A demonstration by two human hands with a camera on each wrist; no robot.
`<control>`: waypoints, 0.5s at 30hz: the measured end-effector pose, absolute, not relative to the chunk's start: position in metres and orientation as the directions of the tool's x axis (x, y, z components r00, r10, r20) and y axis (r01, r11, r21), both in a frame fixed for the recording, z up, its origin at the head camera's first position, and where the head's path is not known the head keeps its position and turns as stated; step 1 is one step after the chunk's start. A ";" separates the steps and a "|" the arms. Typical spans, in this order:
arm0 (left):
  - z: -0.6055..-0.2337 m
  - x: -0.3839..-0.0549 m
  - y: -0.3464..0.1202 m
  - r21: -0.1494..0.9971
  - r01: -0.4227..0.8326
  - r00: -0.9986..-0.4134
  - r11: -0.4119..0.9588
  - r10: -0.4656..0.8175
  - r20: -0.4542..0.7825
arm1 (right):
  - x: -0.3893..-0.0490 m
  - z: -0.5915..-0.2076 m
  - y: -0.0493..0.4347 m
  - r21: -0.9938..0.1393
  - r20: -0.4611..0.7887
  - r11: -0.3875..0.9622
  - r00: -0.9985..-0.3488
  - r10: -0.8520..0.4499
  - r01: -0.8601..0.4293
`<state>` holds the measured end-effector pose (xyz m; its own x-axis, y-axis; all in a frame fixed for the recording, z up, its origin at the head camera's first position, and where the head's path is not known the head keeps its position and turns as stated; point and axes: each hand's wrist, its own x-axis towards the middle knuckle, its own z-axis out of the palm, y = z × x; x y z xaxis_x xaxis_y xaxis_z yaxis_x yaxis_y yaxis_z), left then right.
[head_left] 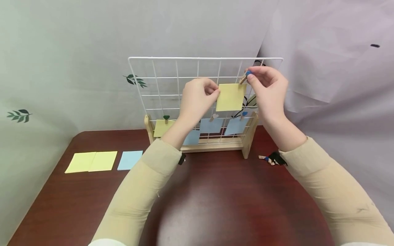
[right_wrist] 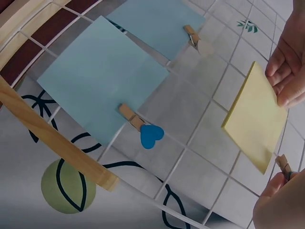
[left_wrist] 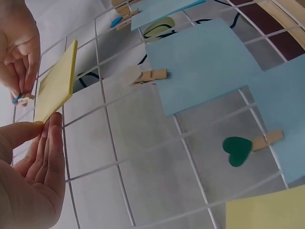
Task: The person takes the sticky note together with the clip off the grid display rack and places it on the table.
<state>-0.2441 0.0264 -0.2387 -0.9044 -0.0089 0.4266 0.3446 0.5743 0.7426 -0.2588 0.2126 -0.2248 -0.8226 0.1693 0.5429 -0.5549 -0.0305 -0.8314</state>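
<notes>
A yellow sticky note pad (head_left: 231, 97) stands against the upper right of a white wire grid (head_left: 166, 77). My left hand (head_left: 198, 97) pinches its left edge between thumb and fingers. With thumb and forefinger, my right hand (head_left: 271, 90) pinches a small wooden clothespin (head_left: 243, 78) with a blue heart, its jaws at the pad's upper right corner. Lower on the grid, clothespins hold a yellow note (head_left: 162, 128) and several blue notes (head_left: 211, 125). The green heart clip (left_wrist: 238, 151) and the blue heart clip (right_wrist: 151, 136) show closely in the wrist views.
The grid stands in a wooden base (head_left: 212, 147) on a dark red table (head_left: 197, 205). Yellow pads (head_left: 103, 161) and a blue pad (head_left: 130, 160) lie at the left. Loose clothespins (head_left: 271, 159) lie by the right sleeve. Pale patterned cloth hangs behind.
</notes>
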 end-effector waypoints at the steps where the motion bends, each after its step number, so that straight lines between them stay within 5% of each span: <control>1: -0.240 -0.243 0.026 0.745 0.346 -0.904 0.571 -0.010 0.428 | -0.257 -0.226 0.213 -0.835 0.535 -0.041 -0.828 0.169 -0.548; 15: -0.247 -0.229 0.013 0.744 0.336 -0.902 0.577 -0.029 0.430 | -0.251 -0.232 0.213 -0.843 0.520 -0.078 -0.843 0.142 -0.533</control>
<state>-0.2287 0.0131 -0.2470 -0.9024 -0.0286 0.4299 0.3362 0.5772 0.7442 -0.2507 0.2130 -0.2320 -0.8426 0.1419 0.5195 -0.5328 -0.0784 -0.8426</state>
